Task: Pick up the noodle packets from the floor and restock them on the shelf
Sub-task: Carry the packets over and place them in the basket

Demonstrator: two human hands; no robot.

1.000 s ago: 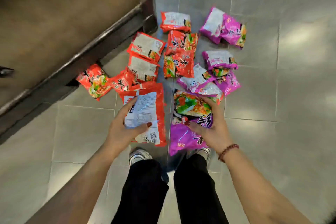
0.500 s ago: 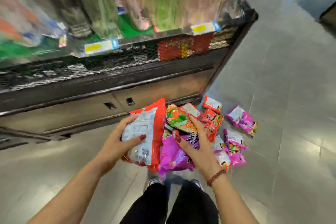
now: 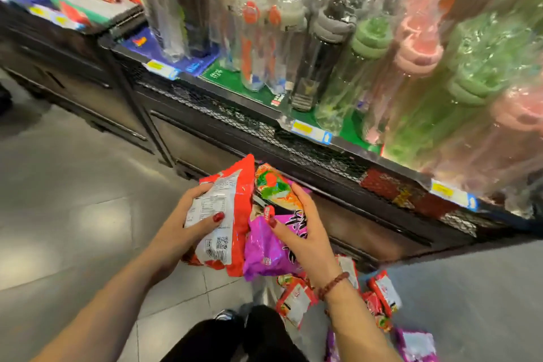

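Your left hand (image 3: 179, 233) grips a red noodle packet (image 3: 235, 209) and your right hand (image 3: 304, 239) a purple packet (image 3: 266, 251), fingers curled round both, near the shelf (image 3: 235, 114). More loose packets (image 3: 295, 301) lie on the floor (image 3: 73, 185), near right.

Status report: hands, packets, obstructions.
Left hand grips red noodle packet. Right hand grips purple noodle packet. More packets on floor. Water bottles crowd shelf.
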